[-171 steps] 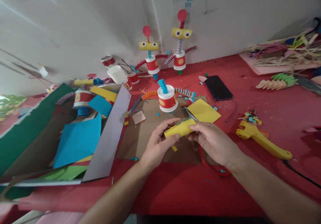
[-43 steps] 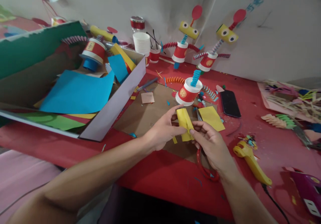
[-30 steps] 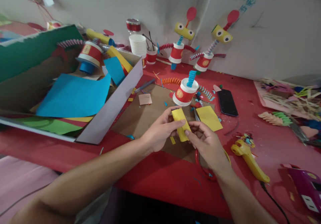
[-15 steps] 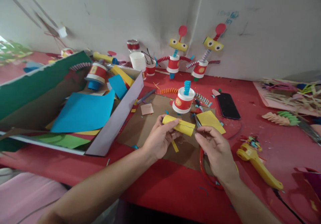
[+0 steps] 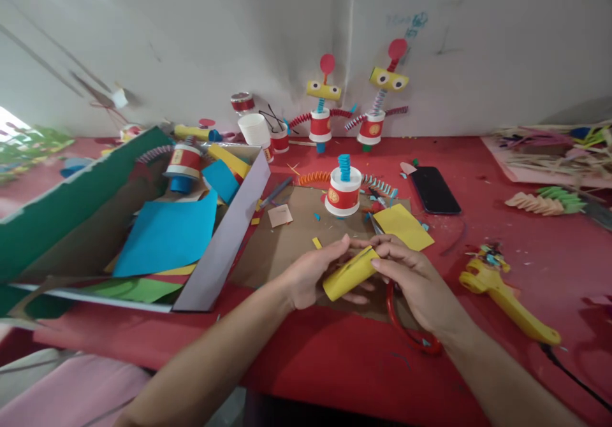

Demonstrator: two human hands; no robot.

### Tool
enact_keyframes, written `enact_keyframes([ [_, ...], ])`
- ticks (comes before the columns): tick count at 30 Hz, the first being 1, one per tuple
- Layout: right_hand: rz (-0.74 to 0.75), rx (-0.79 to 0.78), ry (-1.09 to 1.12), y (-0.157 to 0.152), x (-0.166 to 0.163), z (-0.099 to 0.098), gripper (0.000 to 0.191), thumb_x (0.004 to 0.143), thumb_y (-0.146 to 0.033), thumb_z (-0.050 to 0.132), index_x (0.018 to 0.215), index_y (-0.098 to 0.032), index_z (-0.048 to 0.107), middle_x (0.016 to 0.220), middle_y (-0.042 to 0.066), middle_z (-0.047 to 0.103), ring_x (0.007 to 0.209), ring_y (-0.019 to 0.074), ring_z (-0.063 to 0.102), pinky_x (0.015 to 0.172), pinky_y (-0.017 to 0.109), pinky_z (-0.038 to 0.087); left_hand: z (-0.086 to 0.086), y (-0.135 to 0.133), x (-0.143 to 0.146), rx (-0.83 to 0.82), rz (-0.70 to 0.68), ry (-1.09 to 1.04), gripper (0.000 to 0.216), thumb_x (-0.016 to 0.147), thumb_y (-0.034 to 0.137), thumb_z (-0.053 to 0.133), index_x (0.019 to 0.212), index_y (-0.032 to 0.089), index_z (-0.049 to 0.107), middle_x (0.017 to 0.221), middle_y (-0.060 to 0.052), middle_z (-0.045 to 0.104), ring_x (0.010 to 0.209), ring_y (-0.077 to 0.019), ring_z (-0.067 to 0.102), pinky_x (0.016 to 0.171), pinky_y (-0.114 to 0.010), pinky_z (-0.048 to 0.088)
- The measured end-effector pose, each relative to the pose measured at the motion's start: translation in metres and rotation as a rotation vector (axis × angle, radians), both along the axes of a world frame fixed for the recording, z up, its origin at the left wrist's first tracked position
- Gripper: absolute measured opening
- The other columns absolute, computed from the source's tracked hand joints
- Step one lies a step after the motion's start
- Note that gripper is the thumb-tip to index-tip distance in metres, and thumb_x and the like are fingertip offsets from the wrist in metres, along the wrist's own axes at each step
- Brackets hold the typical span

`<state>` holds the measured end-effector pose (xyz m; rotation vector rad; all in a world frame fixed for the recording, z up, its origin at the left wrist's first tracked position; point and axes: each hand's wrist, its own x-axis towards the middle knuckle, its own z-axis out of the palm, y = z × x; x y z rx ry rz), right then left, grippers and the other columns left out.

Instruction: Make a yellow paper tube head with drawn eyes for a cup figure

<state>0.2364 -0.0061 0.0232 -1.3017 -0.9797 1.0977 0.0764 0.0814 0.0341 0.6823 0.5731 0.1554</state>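
A yellow paper tube (image 5: 351, 274) is tilted between my hands, a seam along its upper side. My right hand (image 5: 411, 274) pinches its upper right end with thumb and fingers. My left hand (image 5: 313, 274) is loosely spread, thumb raised off the paper and fingers stretched out behind and under the tube. Scissors with red handles (image 5: 393, 315) lie beneath my right hand, partly hidden by it. Beyond my hands stands a red-and-white paper cup figure (image 5: 343, 197) with a blue folded-paper neck and springy paper arms. A yellow paper sheet (image 5: 404, 226) lies beside my right fingers.
Brown cardboard (image 5: 268, 255) covers part of the red table. At left stands a box (image 5: 215, 248) of coloured paper. To the right are a phone (image 5: 435, 190) and a yellow glue gun (image 5: 511, 306). Two finished-looking cup figures (image 5: 320, 124) stand by the wall.
The yellow tube has turned, its right end now raised and its left end lowered. My right hand has moved onto the tube, and my left hand has loosened around it.
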Motion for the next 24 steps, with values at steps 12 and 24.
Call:
enact_keyframes([
  [12,0.035,0.012,-0.006,0.0,-0.003,0.004,0.031,0.083,-0.038,0.062,0.058,-0.021,0.068,0.104,0.007,0.056,0.106,0.0226,0.055,0.087,0.036,0.049,0.001,-0.014,0.006,0.274,0.064,0.074,0.042,0.088,0.046,0.054,0.126,0.027,0.054,0.082,-0.003,0.063,0.064,-0.0133,0.064,0.046,-0.018,0.043],
  [24,0.057,-0.017,0.125,0.002,-0.006,-0.001,0.038,0.084,-0.036,0.06,0.05,-0.02,0.062,0.092,0.003,0.057,0.064,0.0123,0.056,0.059,0.029,0.051,0.002,-0.019,0.008,0.332,0.08,0.08,0.037,0.088,0.04,0.055,0.122,0.026,0.051,0.08,-0.003,0.064,0.064,-0.0126,0.062,0.05,-0.019,0.041],
])
